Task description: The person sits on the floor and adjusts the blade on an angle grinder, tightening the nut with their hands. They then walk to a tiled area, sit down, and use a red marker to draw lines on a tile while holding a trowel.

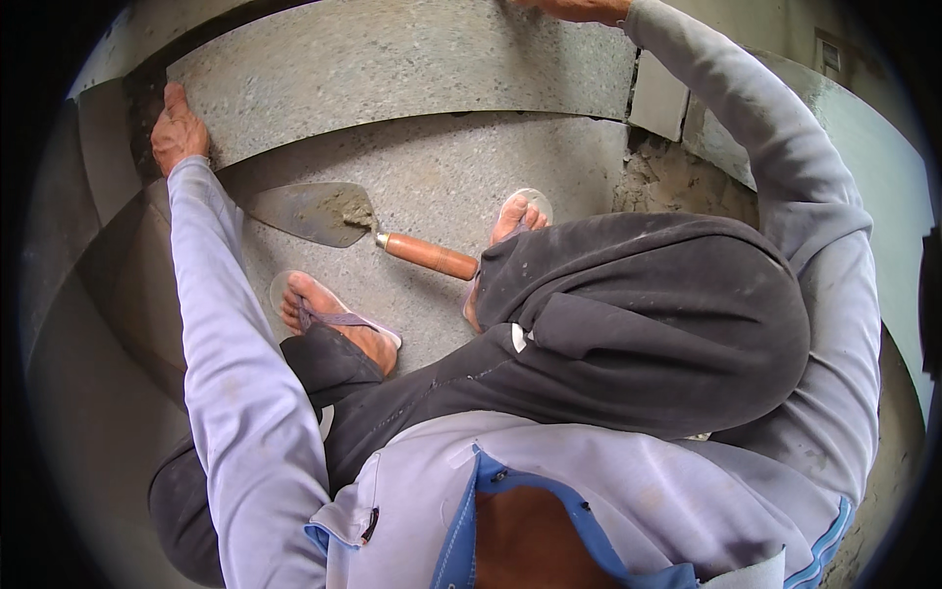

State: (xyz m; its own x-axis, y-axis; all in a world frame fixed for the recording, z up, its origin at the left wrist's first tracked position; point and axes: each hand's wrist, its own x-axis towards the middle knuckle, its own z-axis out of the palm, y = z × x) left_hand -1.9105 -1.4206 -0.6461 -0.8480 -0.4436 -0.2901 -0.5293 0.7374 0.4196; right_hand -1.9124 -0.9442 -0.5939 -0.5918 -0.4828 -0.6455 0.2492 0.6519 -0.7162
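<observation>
A long grey speckled stone slab [412, 64] lies across the top of the view, its near edge standing out over the speckled surface below. My left hand [180, 133] grips the slab's left end, thumb up along the edge and the other fingers mostly hidden. At the slab's far right side, my right hand [579, 8] is cut off by the top of the picture, so its fingers cannot be made out. Between the slab and my feet lies a trowel [427, 255] with a reddish wooden handle. Wet mortar sticks to its pointed metal blade.
My feet in flip-flops [339, 322] rest on a speckled stone step [422, 167] close to the trowel. Right of the slab, a broken, rough patch of masonry [677, 177] shows beneath a pale upright piece [659, 93]. A smooth grey panel [854, 147] curves along the right.
</observation>
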